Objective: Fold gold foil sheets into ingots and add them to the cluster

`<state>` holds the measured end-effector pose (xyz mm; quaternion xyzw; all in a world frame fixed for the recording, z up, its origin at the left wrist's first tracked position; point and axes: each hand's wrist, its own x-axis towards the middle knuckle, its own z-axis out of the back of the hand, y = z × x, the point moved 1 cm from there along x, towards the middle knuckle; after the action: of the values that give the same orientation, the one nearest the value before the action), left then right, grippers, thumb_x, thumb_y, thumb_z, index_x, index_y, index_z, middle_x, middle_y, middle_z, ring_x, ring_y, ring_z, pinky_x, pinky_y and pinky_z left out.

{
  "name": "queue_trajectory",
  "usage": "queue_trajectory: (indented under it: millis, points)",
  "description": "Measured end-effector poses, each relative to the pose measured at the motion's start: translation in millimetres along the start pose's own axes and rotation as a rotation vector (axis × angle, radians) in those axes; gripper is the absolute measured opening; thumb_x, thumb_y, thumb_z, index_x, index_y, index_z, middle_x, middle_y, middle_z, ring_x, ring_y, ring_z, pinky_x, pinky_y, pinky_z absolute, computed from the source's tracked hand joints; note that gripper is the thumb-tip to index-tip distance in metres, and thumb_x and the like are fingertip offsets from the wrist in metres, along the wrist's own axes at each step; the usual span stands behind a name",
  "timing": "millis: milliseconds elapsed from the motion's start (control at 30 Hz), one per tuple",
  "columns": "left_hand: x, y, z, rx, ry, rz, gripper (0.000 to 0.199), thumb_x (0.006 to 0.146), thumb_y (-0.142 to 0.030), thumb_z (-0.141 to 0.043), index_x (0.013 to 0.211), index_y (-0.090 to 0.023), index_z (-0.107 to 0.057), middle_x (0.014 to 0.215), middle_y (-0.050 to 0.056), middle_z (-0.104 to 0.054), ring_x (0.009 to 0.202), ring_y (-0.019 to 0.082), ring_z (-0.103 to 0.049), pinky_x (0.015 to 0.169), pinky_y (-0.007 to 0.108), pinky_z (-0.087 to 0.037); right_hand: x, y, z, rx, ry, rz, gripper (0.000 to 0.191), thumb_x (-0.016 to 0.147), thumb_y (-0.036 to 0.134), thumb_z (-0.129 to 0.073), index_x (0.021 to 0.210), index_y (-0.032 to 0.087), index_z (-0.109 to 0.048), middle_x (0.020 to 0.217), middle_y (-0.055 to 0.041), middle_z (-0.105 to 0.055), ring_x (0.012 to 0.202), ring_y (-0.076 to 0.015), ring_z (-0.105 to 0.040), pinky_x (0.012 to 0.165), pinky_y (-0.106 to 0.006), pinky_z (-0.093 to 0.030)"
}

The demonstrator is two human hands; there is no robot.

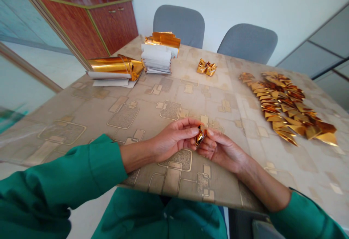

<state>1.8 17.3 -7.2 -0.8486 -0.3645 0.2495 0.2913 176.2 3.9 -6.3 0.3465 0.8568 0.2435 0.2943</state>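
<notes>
Small folded gold foil piece

Fingers hide part of the foil piece from us. We lose the gray chairs' lower parts behind the tabletop; frame edges cut both green sleeves.

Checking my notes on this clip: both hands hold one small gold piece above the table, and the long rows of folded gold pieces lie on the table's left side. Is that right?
Not the side: the head view shows the rows on the right side of the table. The rest stands: left hand and right hand both hold one small gold piece.
</notes>
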Motion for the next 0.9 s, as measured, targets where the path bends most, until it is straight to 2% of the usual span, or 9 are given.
queue_trajectory:
  millis: [233, 400, 567, 733, 833, 900]
  points:
    - [-1.9, -3.4, -0.5, 0.010, 0.031, 0.027, 0.029, 0.077, -0.017, -0.077, 0.104, -0.016, -0.067, 0.086, 0.001, -0.065, 0.065, 0.007, -0.059, 0.065, 0.021, -0.048, 1.8, 0.2, 1.9, 0.022, -0.050, -0.002, 0.027, 0.080, 0.037, -0.076, 0.069, 0.019, -0.059, 0.055, 0.0081, -0.032, 0.055, -0.0094, -0.028, 0.061, -0.023, -0.039]
    - [-1.3, -3.7, -0.1, -0.043, 0.059, 0.066, 0.037, 0.081, -0.019, -0.075, 0.117, -0.019, -0.064, 0.087, 0.002, -0.066, 0.066, 0.007, -0.058, 0.065, 0.021, -0.047, 1.6, 2.9, 0.6, 0.018, -0.019, 0.094, 0.026, 0.081, 0.035, -0.076, 0.071, 0.020, -0.057, 0.056, 0.0083, -0.029, 0.055, -0.0099, -0.026, 0.059, -0.022, -0.037]
    - [-1.2, -1.9, -0.6, 0.027, 0.036, -0.004, 0.037, 0.072, -0.013, -0.081, 0.106, -0.019, -0.068, 0.097, 0.002, -0.068, 0.072, 0.008, -0.061, 0.066, 0.021, -0.047, 0.8, 2.4, 3.3, -0.062, 0.010, 0.154, 0.022, 0.081, 0.038, -0.075, 0.075, 0.021, -0.061, 0.057, 0.0077, -0.031, 0.056, -0.0103, -0.028, 0.062, -0.024, -0.038]
    - [0.3, -5.3, 3.9, 0.080, 0.027, -0.106, 0.032, 0.074, -0.022, -0.081, 0.104, -0.016, -0.070, 0.091, 0.001, -0.067, 0.067, 0.007, -0.059, 0.066, 0.021, -0.048, -2.1, 5.4, 2.4, -0.093, 0.052, 0.053, 0.017, 0.076, 0.031, -0.075, 0.080, 0.018, -0.066, 0.062, 0.0044, -0.043, 0.060, -0.0105, -0.035, 0.060, -0.024, -0.037]
    - [0.3, -6.9, 5.0, 0.195, 0.027, -0.122, 0.027, 0.076, -0.025, -0.080, 0.100, -0.016, -0.071, 0.093, 0.002, -0.068, 0.071, 0.008, -0.061, 0.067, 0.022, -0.048, -3.8, 7.5, 1.9, -0.046, 0.066, -0.057, 0.028, 0.075, 0.042, -0.072, 0.083, 0.015, -0.069, 0.067, 0.0012, -0.048, 0.060, -0.0109, -0.036, 0.059, -0.025, -0.037]
    - [-0.4, -7.1, 3.9, 0.286, 0.025, -0.131, 0.023, 0.078, -0.025, -0.078, 0.098, -0.016, -0.071, 0.093, 0.003, -0.068, 0.075, 0.010, -0.062, 0.068, 0.023, -0.049, -4.0, 7.4, 3.3, -0.032, 0.025, -0.064, 0.032, 0.078, 0.047, -0.071, 0.081, 0.015, -0.069, 0.068, 0.0003, -0.050, 0.058, -0.0100, -0.033, 0.057, -0.024, -0.035]
